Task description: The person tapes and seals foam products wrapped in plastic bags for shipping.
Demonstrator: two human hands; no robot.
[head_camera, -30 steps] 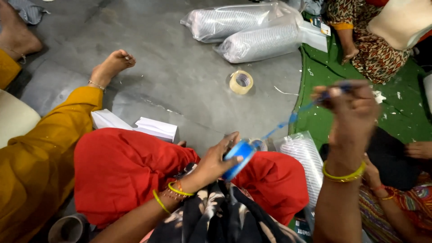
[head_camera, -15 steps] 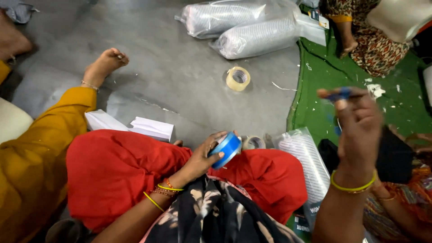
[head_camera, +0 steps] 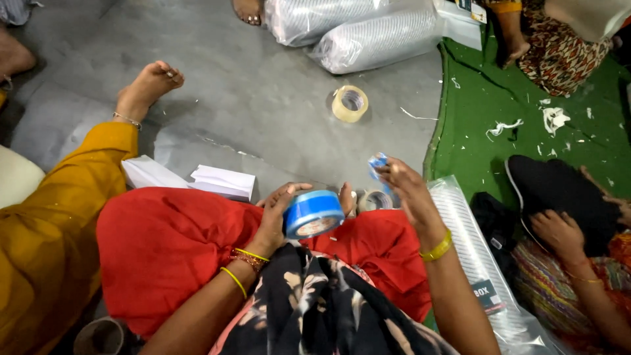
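Blue tape roll [head_camera: 313, 213] held over red-clothed lap, left hand [head_camera: 276, 217] wrapped round its side, fingers curled on the rim. Free end of blue tape [head_camera: 378, 162] pinched between right hand [head_camera: 407, 190] thumb and fingertips, just right of the roll and slightly above. Change vs a second ago: right hand then raised far out to the right with a long strip drawn taut from the roll; now pulled back in close, no stretched strip visible between hand and roll. Can't tell if strip was torn off or just slack and crumpled at the fingertips. Small tape roll [head_camera: 375, 200] on floor just behind, between the two hands. Clear packing tape roll [head_camera: 350, 103] further out on grey floor. Plastic-wrapped cup stack [head_camera: 473, 250] along right forearm, on green mat [head_camera: 526, 131] edge. White folded sheets [head_camera: 220, 181] left of lap. Other people's hand [head_camera: 559, 230] and foot [head_camera: 148, 85] nearby, not involved.
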